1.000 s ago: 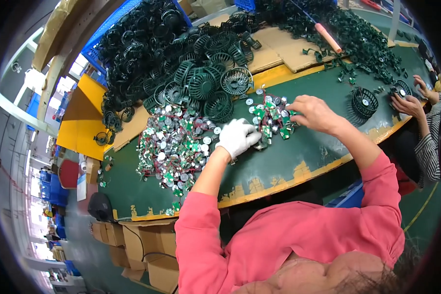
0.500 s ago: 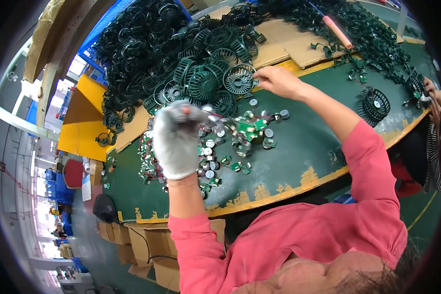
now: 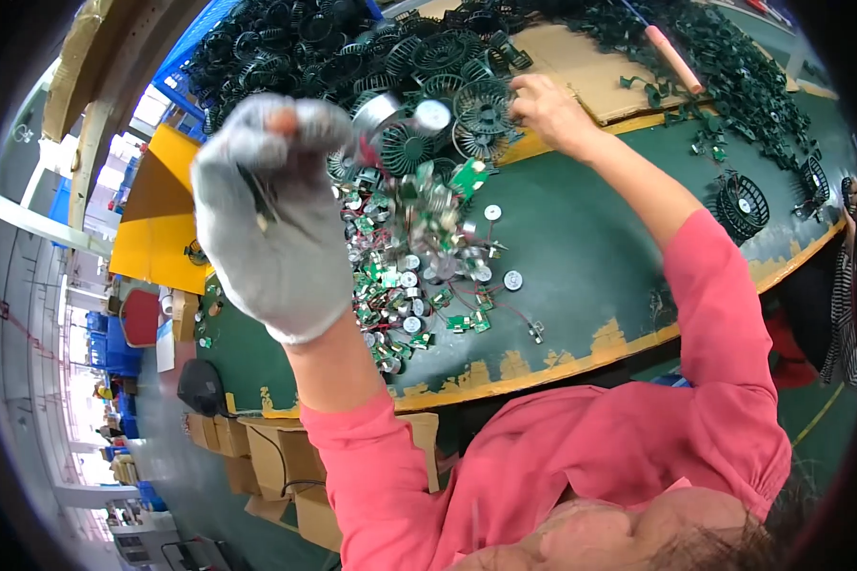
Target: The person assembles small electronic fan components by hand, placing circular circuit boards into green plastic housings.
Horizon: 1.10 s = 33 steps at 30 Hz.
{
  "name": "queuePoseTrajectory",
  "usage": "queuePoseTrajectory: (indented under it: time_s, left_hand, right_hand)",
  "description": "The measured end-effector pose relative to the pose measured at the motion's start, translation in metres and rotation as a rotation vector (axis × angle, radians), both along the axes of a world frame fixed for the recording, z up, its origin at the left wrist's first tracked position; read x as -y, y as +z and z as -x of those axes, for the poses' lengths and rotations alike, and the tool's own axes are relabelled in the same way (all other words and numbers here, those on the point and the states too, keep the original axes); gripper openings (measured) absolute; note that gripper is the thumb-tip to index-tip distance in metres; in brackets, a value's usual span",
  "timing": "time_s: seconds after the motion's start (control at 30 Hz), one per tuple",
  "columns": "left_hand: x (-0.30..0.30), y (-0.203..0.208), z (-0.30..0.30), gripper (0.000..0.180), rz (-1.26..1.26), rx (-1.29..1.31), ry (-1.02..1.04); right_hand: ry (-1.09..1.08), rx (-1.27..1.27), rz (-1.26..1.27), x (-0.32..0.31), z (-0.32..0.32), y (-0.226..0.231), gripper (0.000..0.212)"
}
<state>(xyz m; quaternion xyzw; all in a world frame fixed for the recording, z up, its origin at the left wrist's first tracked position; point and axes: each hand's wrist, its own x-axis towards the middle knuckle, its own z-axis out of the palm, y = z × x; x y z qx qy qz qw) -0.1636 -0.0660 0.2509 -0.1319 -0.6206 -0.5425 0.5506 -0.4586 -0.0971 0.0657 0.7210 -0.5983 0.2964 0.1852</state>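
Note:
My left hand [image 3: 271, 205], in a grey-white glove, is raised close to the camera with its fingers closed on a tangled bunch of small green circuit boards and round silver parts [image 3: 419, 190], which dangles by thin wires above the table. My bare right hand [image 3: 548, 109] reaches to the far side, its fingers curled on the rim of a round black fan grille [image 3: 481, 109]. A heap of the same wired boards [image 3: 400, 295] lies on the green table [image 3: 581, 238] below the bunch.
A large pile of black grilles [image 3: 352, 48] fills the table's far side beside a cardboard sheet [image 3: 581, 57] and a pink-handled tool [image 3: 676, 57]. A black fan [image 3: 741, 205] and another person's hand [image 3: 852, 200] are at right. Cardboard boxes [image 3: 267, 457] stand below.
My left hand has risen from the heap toward the camera, lifting a bunch of wired boards. My right hand left the heap and moved to the grilles at the back.

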Motion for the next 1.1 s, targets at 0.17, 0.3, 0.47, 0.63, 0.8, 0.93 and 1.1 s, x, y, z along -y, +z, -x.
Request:
queuePoseTrajectory:
  time_s: [0.17,0.3,0.47,0.63,0.8,0.93,1.1]
  left_hand:
    - [0.013,-0.013,0.047,0.031,0.004,0.109,0.189]
    - [0.023,-0.072,0.06,0.029,-0.22,0.671,0.265]
    - [-0.007,-0.027,0.09,0.026,-0.299,0.221,-0.059]
    - [-0.002,-0.027,0.101,0.023,-0.27,0.379,-0.031]
    - [0.014,-0.079,0.104,0.027,-0.127,0.663,0.251]
    - [-0.003,-0.049,0.115,0.021,-0.201,0.301,0.153]
    - [0.024,-0.071,0.12,0.027,-0.332,0.634,0.104]
  right_hand:
    - [-0.117,-0.001,0.021,-0.09,0.018,0.018,0.016]
    - [-0.072,-0.006,-0.189,-0.174,0.02,0.008,0.016]
    - [0.095,0.035,-0.096,-0.256,-0.016,-0.007,0.026]
    - [0.293,0.131,-0.033,-0.274,-0.063,-0.026,0.025]
    - [0.34,0.124,-0.048,-0.267,-0.072,-0.039,0.024]
    - [0.334,0.127,-0.039,-0.269,-0.069,-0.04,0.025]
    - [0.356,0.139,-0.02,-0.269,-0.072,-0.04,0.024]
